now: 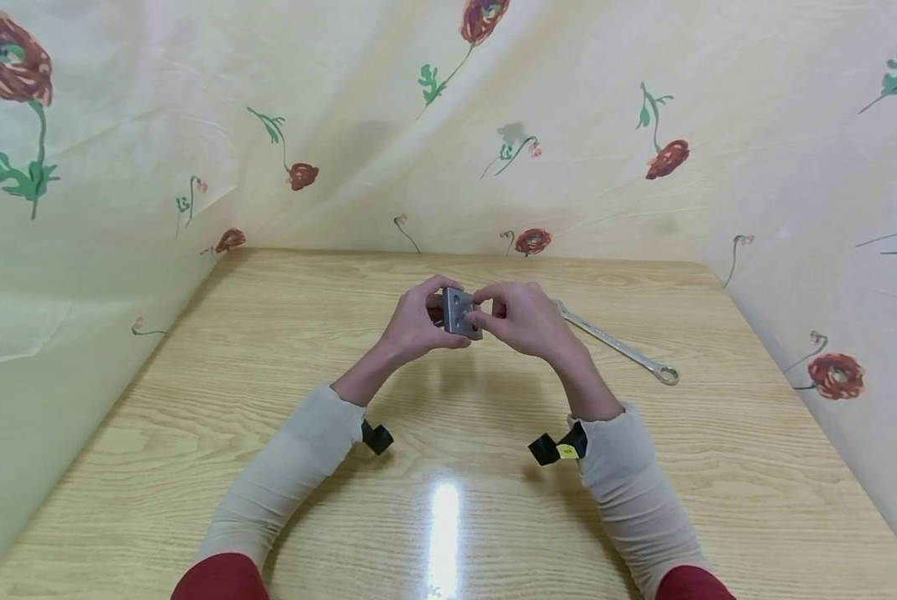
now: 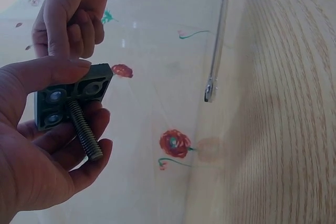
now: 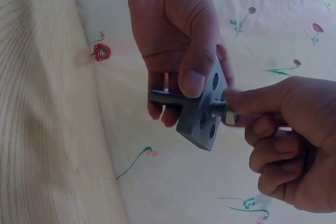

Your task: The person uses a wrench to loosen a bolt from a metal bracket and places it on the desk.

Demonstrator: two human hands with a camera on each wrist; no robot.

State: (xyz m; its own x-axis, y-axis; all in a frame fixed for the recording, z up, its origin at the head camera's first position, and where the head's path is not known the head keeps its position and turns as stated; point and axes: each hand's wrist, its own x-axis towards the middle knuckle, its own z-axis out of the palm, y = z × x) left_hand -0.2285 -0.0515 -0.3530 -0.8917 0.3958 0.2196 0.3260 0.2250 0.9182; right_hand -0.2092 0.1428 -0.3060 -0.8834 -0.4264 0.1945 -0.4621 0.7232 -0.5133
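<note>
My left hand (image 1: pixel 409 323) grips a square grey metal plate (image 1: pixel 453 323) by its edges, raised over the table. Several round holes show in the plate. A threaded bolt (image 2: pixel 84 129) runs through its middle, and a long stretch of thread sticks out on the left hand's side. On the other side, a short length of thread and the bolt's hexagonal end (image 3: pixel 229 117) stand off the plate face. My right hand (image 1: pixel 525 318) pinches that end between thumb and forefinger, its other fingers curled in, as the right wrist view shows.
A combination wrench (image 1: pixel 617 342) lies on the wooden table (image 1: pixel 306 300), to the right of the hands. Flower-patterned cloth (image 1: pixel 366 183) hangs behind the table and along both sides. Small black devices (image 1: pixel 377 438) sit at both wrists.
</note>
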